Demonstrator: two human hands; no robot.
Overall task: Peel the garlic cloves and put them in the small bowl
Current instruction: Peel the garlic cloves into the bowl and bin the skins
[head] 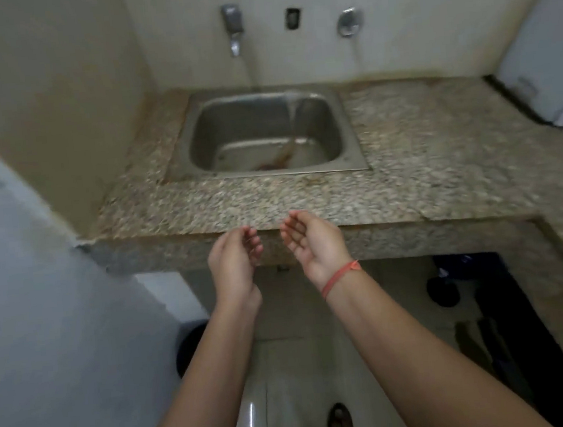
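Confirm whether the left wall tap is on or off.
On: a stream of water runs from the tap down into the sink.

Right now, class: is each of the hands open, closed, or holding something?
Left hand: open, fingers loosely curled, holding nothing.
Right hand: open, fingers loosely curled, holding nothing.

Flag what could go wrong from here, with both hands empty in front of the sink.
1. The tap seems to run water into the sink, with neither hand near it: it may splash the counter or be left running.
2. The left hand and right hand are empty, fingers loosely curled, short of the counter edge: if rinsed and not dried, wet fingers may slip while peeling.
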